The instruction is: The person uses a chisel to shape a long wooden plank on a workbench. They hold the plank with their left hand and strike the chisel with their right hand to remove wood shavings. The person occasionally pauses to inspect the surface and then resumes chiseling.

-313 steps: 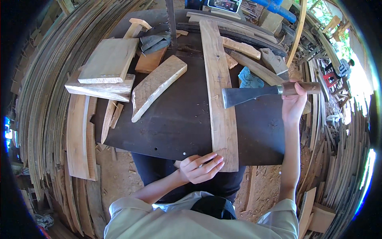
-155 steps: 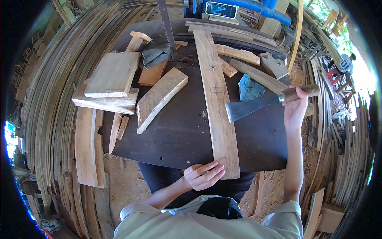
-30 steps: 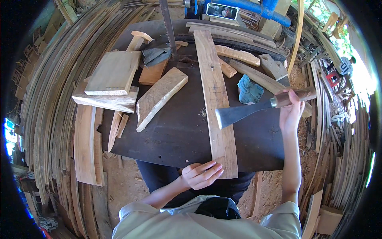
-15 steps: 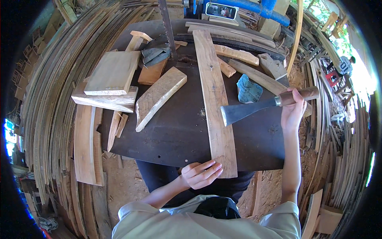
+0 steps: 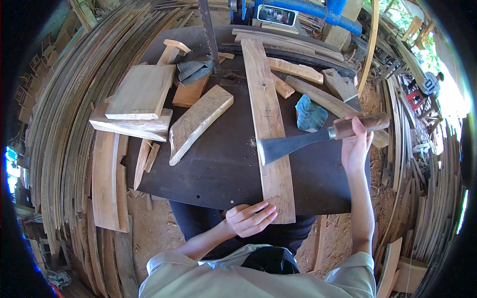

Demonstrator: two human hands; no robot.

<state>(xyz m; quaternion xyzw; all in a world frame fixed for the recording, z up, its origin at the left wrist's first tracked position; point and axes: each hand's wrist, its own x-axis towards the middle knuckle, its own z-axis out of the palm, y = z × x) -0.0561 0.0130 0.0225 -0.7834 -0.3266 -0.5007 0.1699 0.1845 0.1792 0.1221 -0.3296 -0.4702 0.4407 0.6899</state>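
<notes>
A long wooden plank (image 5: 266,102) lies lengthwise across the dark metal tabletop (image 5: 218,171), its near end jutting past the front edge. At that near end my left hand (image 5: 250,219) grips the plank's left edge, fingers on top. My right hand (image 5: 356,146) is closed around the brown wooden handle of a wide, flared chisel (image 5: 295,144). The chisel's dark blade reaches left across the plank, its bright cutting edge by the plank's left side. Whether the blade touches the wood, I cannot tell. A crumpled blue sandpaper piece (image 5: 310,113) rests beyond my right hand.
A thick offcut (image 5: 201,124) and stacked boards (image 5: 141,92) occupy the table's left. An upright saw blade (image 5: 208,37) rises at the back, near a grey cloth (image 5: 194,71). More offcuts (image 5: 295,69) sit at the back right. A phone (image 5: 277,15) stands beyond. Long timber strips line both sides.
My right hand has moved left and slightly toward me, carrying the chisel blade from the plank's right part over to its left edge. My left hand keeps its place.
</notes>
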